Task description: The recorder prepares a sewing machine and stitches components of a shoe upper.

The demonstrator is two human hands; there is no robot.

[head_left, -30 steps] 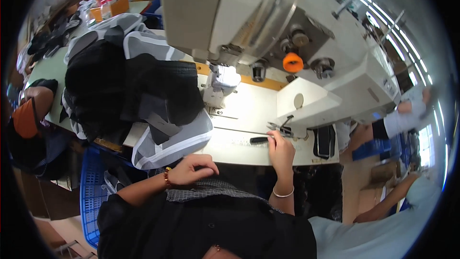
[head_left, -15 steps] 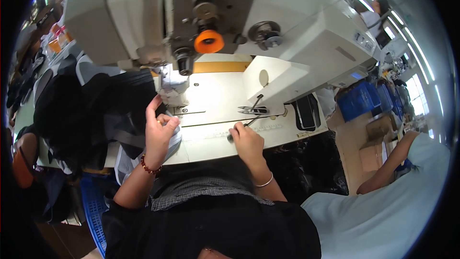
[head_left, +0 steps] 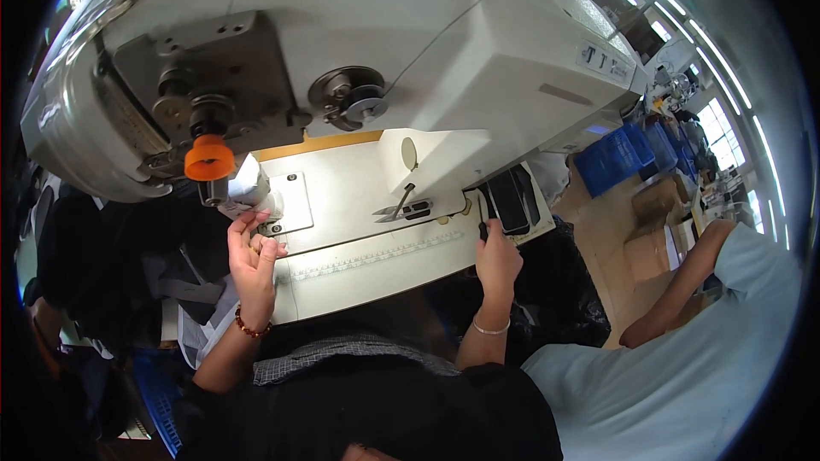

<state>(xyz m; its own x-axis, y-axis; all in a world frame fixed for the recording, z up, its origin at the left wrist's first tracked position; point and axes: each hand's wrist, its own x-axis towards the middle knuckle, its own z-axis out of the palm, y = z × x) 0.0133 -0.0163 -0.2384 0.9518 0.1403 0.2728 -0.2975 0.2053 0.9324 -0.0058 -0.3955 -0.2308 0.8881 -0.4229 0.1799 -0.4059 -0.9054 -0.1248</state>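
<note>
Hands at the sewing machine (head_left: 342, 60), one at each end of the pale worktop (head_left: 376, 265). Left hand (head_left: 253, 260) is up beside the needle end, just below the orange knob (head_left: 209, 158), fingers loosely curled around a small pale scrap of fabric (head_left: 253, 188) at the presser foot; whether it truly pinches the scrap is hard to tell. Right hand (head_left: 497, 260) sits at the worktop's right edge, closed around a slim dark tool (head_left: 483, 229), whose long axis runs away from the person, its tip pointing toward the machine's body and the black tray (head_left: 511, 201) just beside it. Thread snips (head_left: 401, 212) lie flat below the machine's arm, long axis across the worktop, blades toward the needle end. A printed ruler strip (head_left: 376, 258) runs along the front edge. Against half a second ago, the right hand has moved from the snips out to the right edge, and the left has risen toward the needle. A person's arm (head_left: 683, 290) in a light shirt rests at far right.
</note>
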